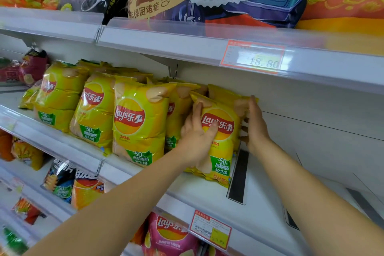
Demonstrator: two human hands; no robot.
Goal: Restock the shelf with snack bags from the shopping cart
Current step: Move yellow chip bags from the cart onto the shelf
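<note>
A yellow Lay's chip bag (223,143) stands upright on the white middle shelf (203,193), at the right end of a row of matching yellow bags (137,122). My left hand (197,133) grips its left edge, thumb across the logo. My right hand (254,124) lies against the bag's right side, fingers reaching up to its top corner and curled slightly round the edge. The shopping cart is out of view.
To the right of the bag lies bare shelf with a black divider strip (239,176). The upper shelf (207,48) carries large snack bags and an 18.80 price tag (253,56). Lower shelves hold pink Lay's (170,235) and dark bags (60,181).
</note>
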